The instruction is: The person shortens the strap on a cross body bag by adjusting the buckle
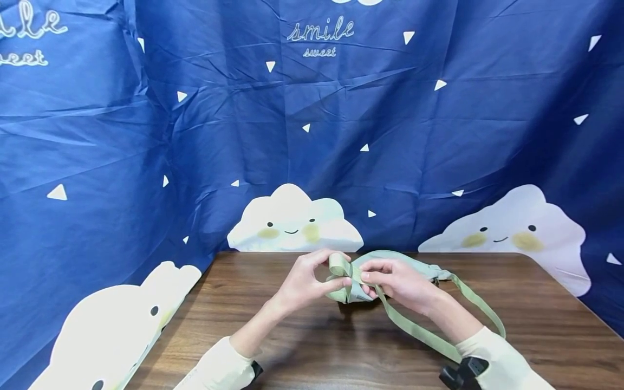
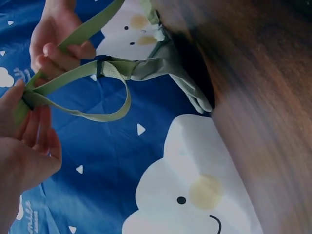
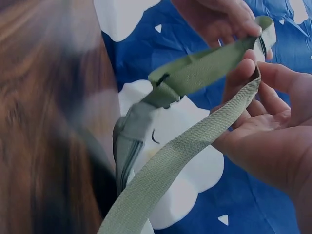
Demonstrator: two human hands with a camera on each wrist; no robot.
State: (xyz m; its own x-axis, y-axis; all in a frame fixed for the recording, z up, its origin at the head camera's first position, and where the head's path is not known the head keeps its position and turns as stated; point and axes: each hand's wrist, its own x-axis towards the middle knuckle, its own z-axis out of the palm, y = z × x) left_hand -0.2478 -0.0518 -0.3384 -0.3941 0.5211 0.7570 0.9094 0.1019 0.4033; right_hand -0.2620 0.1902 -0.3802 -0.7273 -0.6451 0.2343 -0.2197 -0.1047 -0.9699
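A pale grey-green waist bag is at the back of the wooden table, with a light green webbing strap attached. My left hand pinches the strap between thumb and fingers at a dark slider buckle, where the webbing folds into a loop. Close by on the right, my right hand pinches the webbing beside that buckle. From its fingers the strap hangs in a long curve toward the table's front. Another dark buckle sits on the strap nearer the bag.
The brown wooden table lies under both forearms. A blue cloth with white clouds and triangles hangs behind it and along the left. Black wrist cameras, such as the right one, are strapped over the sleeves.
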